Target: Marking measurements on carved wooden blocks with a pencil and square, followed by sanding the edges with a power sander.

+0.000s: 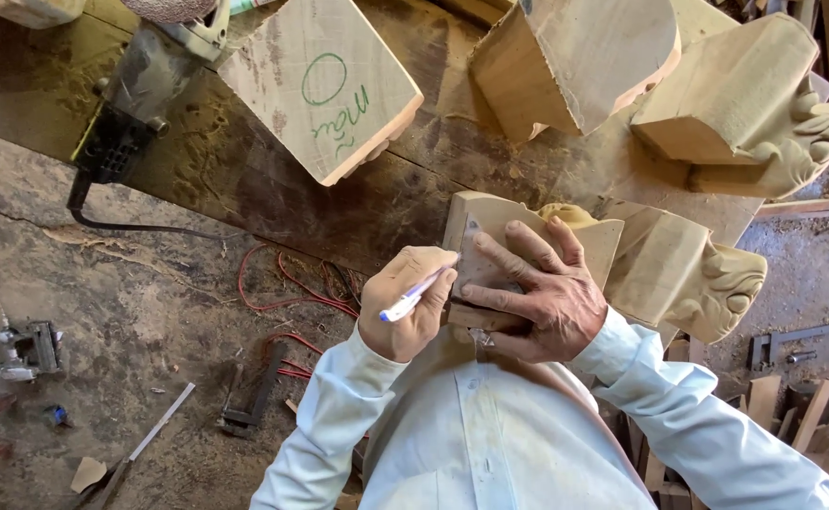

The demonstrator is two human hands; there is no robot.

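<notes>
Pen [412, 297] gripped in our left hand [403, 307], we are pressing our open right hand [537, 293] flat, steadying the wood block [476, 227] at the bench [244, 179] edge.

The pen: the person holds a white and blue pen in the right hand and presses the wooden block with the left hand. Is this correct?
Not quite: the sides are swapped. In the head view the left hand holds the white and blue pen, and the right hand presses flat on the wooden block. The rest is correct.
</notes>
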